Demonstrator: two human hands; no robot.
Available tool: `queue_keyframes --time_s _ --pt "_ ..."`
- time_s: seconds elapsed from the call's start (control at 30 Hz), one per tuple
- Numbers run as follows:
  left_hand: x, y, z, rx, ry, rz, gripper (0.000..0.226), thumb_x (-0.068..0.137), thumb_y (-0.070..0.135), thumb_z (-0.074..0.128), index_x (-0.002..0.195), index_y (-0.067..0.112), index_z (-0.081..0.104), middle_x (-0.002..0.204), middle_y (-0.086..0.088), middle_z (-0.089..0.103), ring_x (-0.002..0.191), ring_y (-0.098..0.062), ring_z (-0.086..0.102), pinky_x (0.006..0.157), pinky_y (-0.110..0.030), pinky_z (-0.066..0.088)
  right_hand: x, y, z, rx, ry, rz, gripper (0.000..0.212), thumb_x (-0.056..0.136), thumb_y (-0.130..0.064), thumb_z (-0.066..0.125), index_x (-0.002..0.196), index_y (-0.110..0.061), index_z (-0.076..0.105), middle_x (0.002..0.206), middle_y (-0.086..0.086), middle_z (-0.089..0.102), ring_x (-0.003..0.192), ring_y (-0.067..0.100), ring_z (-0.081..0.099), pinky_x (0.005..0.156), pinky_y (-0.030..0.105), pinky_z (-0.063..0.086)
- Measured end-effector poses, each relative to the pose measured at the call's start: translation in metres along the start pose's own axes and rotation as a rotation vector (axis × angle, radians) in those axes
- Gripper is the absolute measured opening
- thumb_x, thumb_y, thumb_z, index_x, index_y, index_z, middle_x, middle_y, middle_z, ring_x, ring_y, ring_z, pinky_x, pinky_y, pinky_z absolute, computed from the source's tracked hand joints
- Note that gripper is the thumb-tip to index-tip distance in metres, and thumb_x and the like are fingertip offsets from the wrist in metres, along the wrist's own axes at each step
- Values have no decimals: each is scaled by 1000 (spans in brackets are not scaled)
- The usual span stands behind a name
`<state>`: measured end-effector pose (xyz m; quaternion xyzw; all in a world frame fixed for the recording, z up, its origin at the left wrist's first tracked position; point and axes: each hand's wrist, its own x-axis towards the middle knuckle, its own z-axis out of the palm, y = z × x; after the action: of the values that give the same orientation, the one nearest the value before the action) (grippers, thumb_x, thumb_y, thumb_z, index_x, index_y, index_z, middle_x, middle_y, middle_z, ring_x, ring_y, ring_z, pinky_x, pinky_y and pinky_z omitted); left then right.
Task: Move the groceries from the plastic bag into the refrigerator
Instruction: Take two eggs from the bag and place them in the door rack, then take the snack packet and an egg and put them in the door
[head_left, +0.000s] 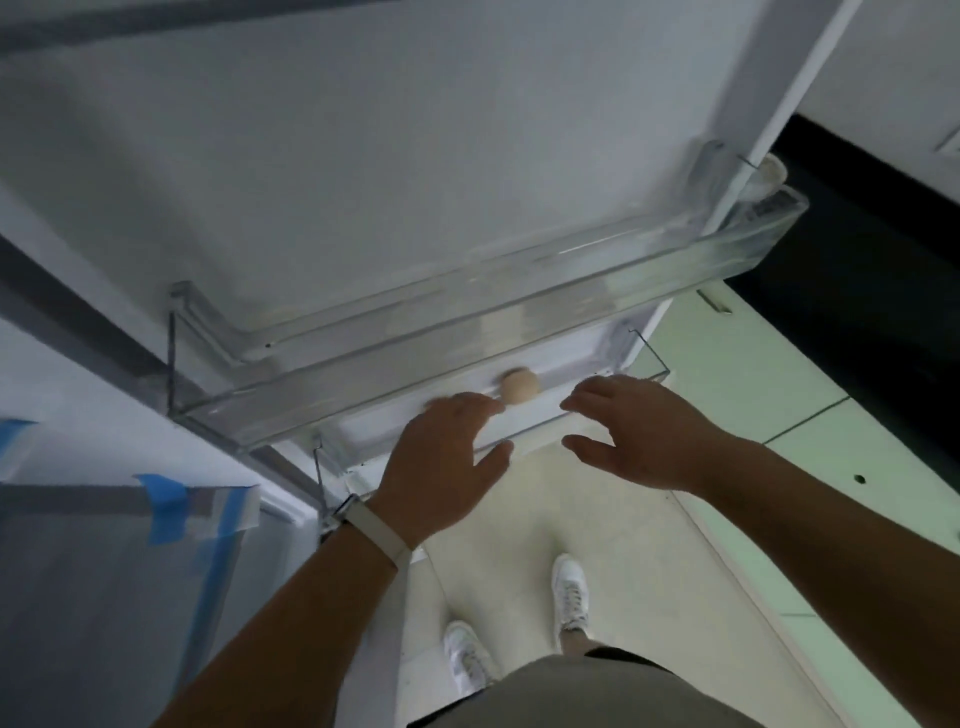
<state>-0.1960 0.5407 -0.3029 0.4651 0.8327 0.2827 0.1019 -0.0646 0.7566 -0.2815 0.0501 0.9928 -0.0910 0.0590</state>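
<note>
The left hand (447, 457), a pale wristband (371, 530) on its wrist, reaches into the lower door bin (384, 431) of the open refrigerator door (363, 156). Its fingers are stretched forward and loosely apart, gripping nothing. Their blurred tips lie just beside a pale brown rounded thing that looks like an egg (518, 385), and whether they touch it cannot be told. The right hand (634, 436) hovers over the same bin to the right of the egg, fingers spread, thumb held away, and it is empty too. The egg sits in the lower door bin against the door's inner wall, under the front edge of the clear upper door bin (467, 338). At the far right end of the upper bin there is another pale rounded thing (768, 174), too blurred to name. By this showing at least one grocery is already in the refrigerator, and the hands seem to be either settling it in place or just letting go of it. How much is left is hard to judge, because the plastic bag is nowhere in view and neither are the inner shelves. The likely next step is a trip to the bag for another item. Blue tape (161, 504) marks the cabinet at lower left, and white shoes (570, 597) stand on the pale floor (649, 597) below.
</note>
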Motion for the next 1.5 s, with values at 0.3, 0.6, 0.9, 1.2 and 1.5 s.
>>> queue_keyframes --time_s 0.3,0.6,0.9,1.2,1.5 --pt "18 50 34 94 -57 209 50 88 46 50 125 16 63 126 -7 65 117 -25 60 96 -43 50 -74 15 -1 -35 19 230 54 90 -54 38 121 -19 64 115 3 67 99 27 63 78 40 52" --pt "36 162 89 236 -119 385 52 91 50 46 129 18 61 132 -6 62 123 -26 56 103 -44 47 -189 62 -22 -46 80 419 55 92 -53 32 121 -19 64 117 4 66 99 28 63 81 39 51" --pt "30 345 183 320 -235 670 53 94 52 40 137 24 53 145 1 50 137 -20 41 111 -39 30 -394 132 -21 -36 165 734 51 98 -54 35 141 -29 46 144 -5 47 132 21 43 110 37 33" --pt "-7 507 274 232 -334 957 53 93 52 38 131 23 60 139 2 55 132 -19 46 108 -38 36 -577 138 -7 30 274 1041 51 93 -56 36 128 -26 58 128 -3 57 116 23 54 99 39 43" --pt "-57 628 345 155 -474 1326 51 93 50 42 128 19 63 131 0 61 126 -20 51 100 -39 42 -713 92 12 88 358 1433 59 90 -59 25 124 -25 59 123 -3 60 109 25 58 93 41 48"
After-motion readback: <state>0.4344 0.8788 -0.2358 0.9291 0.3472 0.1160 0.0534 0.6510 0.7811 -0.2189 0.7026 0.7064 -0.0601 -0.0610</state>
